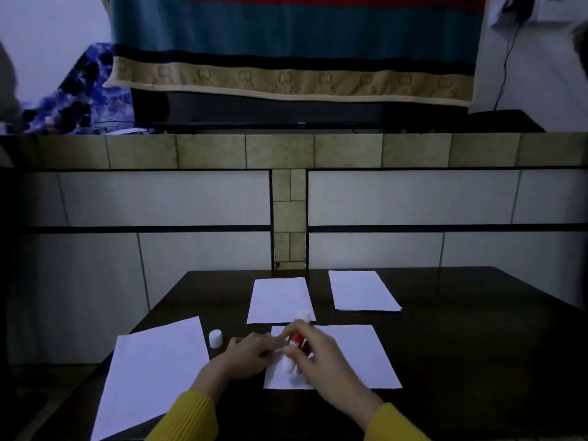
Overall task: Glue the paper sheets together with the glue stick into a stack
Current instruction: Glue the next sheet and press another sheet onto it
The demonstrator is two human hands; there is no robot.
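On the dark table (461, 329), right hand (321, 348) wrapped around the red glue stick (297, 340), fingers curled and closed on its barrel, stick tilted with its white base low and toward the body, white tip up and away. Hovering over, or pressing on, the left part of the near centre paper sheet (359, 354); contact with the sheet hard to tell. Left hand (251, 348) just beside it, palm down at that sheet's left edge, fingers loosely bent and close together, fingertips reaching toward the stick; whether touching it, cannot tell. Small white cap (215, 338) standing upright on the bare wood, between the near left sheet (152, 374) and the left hand, off the stick. Two more sheets further back: one in the middle (280, 297), its near edge just behind the stick's tip, another to the right (362, 289), well apart from the hands. Yellow ribbed sleeves (187, 415) on both wrists. All four sheets lying separate, none stacked.
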